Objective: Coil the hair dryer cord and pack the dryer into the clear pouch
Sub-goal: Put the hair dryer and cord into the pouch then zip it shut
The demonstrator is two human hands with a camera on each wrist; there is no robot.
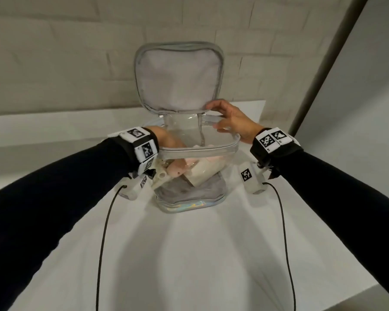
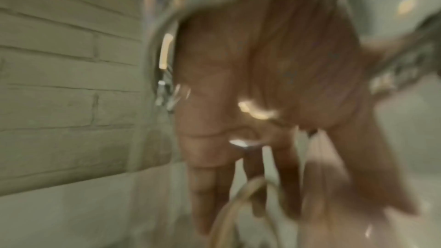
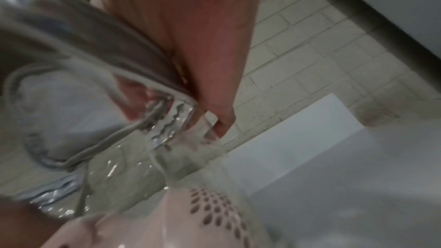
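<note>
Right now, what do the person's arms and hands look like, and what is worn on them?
Both arms are in long black sleeves. Each wrist has a black band with white blocks printed with black-and-white square markers, left and right. A thin black cable hangs from each wrist unit. The left hand and right hand are bare.

glossy clear plastic pouch [image 1: 190,167] with grey cloth trim; smooth matt pink dryer [image 3: 190,223] below the right hand [image 1: 233,122]; white cloth-covered table [image 1: 200,254].

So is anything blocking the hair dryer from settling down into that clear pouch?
Nothing visible blocks it. The lid stands flipped up at the back, the right hand holds the pouch rim, and the dryer already sits inside with the left hand.
</note>
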